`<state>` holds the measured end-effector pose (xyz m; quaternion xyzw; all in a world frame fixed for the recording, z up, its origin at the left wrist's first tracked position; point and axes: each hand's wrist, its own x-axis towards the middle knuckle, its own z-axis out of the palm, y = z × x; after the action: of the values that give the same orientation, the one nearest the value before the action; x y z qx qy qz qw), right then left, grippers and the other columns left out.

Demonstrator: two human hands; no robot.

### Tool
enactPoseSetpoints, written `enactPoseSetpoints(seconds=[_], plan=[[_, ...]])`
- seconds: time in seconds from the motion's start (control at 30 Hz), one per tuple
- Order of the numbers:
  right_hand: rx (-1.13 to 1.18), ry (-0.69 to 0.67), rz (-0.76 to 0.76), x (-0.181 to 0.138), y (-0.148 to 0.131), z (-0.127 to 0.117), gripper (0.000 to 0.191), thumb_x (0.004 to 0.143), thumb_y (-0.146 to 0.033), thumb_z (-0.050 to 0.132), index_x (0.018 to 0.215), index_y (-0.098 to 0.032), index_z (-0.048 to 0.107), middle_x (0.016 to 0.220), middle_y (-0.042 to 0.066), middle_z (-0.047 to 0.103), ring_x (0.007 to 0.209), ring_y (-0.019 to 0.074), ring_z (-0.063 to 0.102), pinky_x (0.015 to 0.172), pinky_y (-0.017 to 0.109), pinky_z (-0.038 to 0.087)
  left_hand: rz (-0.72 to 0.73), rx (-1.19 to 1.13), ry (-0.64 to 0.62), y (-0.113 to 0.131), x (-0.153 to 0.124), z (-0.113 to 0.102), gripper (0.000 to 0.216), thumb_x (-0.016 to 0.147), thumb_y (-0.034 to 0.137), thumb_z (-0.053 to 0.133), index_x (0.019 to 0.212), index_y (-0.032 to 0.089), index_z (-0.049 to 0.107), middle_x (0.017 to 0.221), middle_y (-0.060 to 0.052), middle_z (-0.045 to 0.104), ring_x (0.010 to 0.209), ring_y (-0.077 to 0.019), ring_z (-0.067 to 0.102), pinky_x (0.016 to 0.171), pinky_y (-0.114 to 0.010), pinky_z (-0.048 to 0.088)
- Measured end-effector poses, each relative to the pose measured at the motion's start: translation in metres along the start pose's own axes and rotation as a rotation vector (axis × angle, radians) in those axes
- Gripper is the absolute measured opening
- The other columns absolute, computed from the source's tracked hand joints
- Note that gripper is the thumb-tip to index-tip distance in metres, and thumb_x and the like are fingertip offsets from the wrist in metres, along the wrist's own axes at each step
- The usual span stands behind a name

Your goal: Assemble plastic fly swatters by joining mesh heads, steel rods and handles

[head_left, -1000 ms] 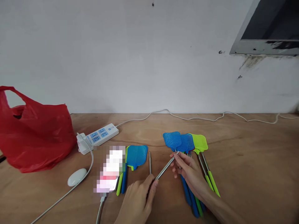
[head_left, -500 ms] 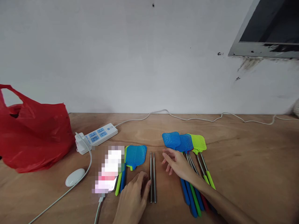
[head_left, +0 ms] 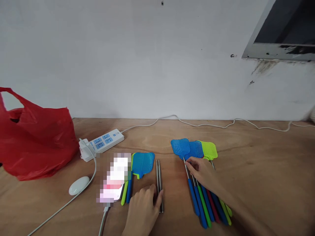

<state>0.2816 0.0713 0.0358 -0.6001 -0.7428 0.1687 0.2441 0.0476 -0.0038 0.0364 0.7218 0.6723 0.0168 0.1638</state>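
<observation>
My left hand (head_left: 144, 207) rests on the table with its fingers curled. Its thumb and index finger close around two thin metal rods (head_left: 157, 170) lying side by side. My right hand (head_left: 200, 171) pinches the metal shaft of a blue fly swatter (head_left: 180, 147), just below its mesh head. That swatter lies at the left of a fanned pile, over another blue swatter (head_left: 196, 150) and beside a yellow-green one (head_left: 209, 150). Blue, green, red and yellow-green handles point toward me; my right hand and forearm hide some shafts.
Left of the rods lie a blue swatter head (head_left: 143, 164) and a yellow-green handle (head_left: 124, 194). A blurred-out phone (head_left: 115, 180) is plugged into a cable. Farther left are a white mouse-shaped object (head_left: 79, 186), a power strip (head_left: 108, 141) and a red plastic bag (head_left: 41, 141).
My right hand has moved right and closed on the blue swatter's shaft. My left hand has shifted right onto the rods, which have moved slightly left at the top.
</observation>
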Motion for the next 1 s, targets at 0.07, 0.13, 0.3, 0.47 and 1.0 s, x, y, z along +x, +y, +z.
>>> enactPoseSetpoints(seconds=[0.07, 0.13, 0.3, 0.47, 1.0], plan=[[-0.145, -0.01, 0.023, -0.001, 0.003, -0.001, 0.025, 0.092, -0.033, 0.051, 0.074, -0.023, 0.067, 0.06, 0.001, 0.066, 0.058, 0.0205, 0.061, 0.054, 0.03, 0.03, 0.014, 0.005, 0.009, 0.001, 0.0, 0.001, 0.032, 0.103, 0.033, 0.045, 0.084, 0.019, 0.067, 0.082, -0.007, 0.075, 0.086, -0.0286, 0.073, 0.061, -0.028, 0.039], [-0.184, -0.005, 0.049, -0.004, 0.004, -0.001, 0.022, 0.09, -0.031, 0.055, 0.072, -0.023, 0.065, 0.06, 0.002, 0.066, 0.061, 0.0223, 0.061, 0.054, 0.03, 0.027, 0.023, 0.002, 0.014, 0.0, 0.001, 0.002, 0.031, 0.103, 0.033, 0.045, 0.085, 0.02, 0.067, 0.084, -0.007, 0.075, 0.087, -0.0287, 0.073, 0.061, -0.029, 0.039], [-0.403, -0.03, 0.07, -0.009, -0.005, 0.003, 0.022, 0.091, -0.034, 0.057, 0.074, -0.023, 0.065, 0.071, 0.007, 0.071, 0.074, 0.0271, 0.066, 0.056, 0.032, 0.027, 0.056, -0.016, 0.011, -0.004, 0.001, 0.003, 0.029, 0.103, 0.032, 0.045, 0.089, 0.02, 0.066, 0.086, -0.007, 0.076, 0.086, -0.0288, 0.073, 0.063, -0.029, 0.041], [-0.455, -0.025, 0.112, -0.005, -0.015, 0.011, 0.022, 0.089, -0.031, 0.058, 0.072, -0.02, 0.065, 0.072, 0.014, 0.071, 0.075, 0.0331, 0.068, 0.057, 0.033, 0.028, 0.069, -0.029, 0.027, -0.008, 0.002, 0.002, 0.028, 0.102, 0.032, 0.045, 0.088, 0.02, 0.066, 0.08, -0.006, 0.074, 0.081, -0.0278, 0.072, 0.063, -0.029, 0.041], [0.698, 0.116, 0.345, -0.034, -0.007, -0.001, 0.034, 0.078, -0.058, 0.062, 0.08, -0.026, 0.052, 0.045, -0.008, 0.051, 0.035, 0.0167, 0.05, 0.03, 0.024, 0.032, 0.071, -0.218, 0.066, -0.02, -0.004, 0.006, 0.03, 0.101, 0.031, 0.042, 0.079, 0.022, 0.059, 0.08, -0.004, 0.073, 0.077, -0.0232, 0.07, 0.062, -0.028, 0.038]])
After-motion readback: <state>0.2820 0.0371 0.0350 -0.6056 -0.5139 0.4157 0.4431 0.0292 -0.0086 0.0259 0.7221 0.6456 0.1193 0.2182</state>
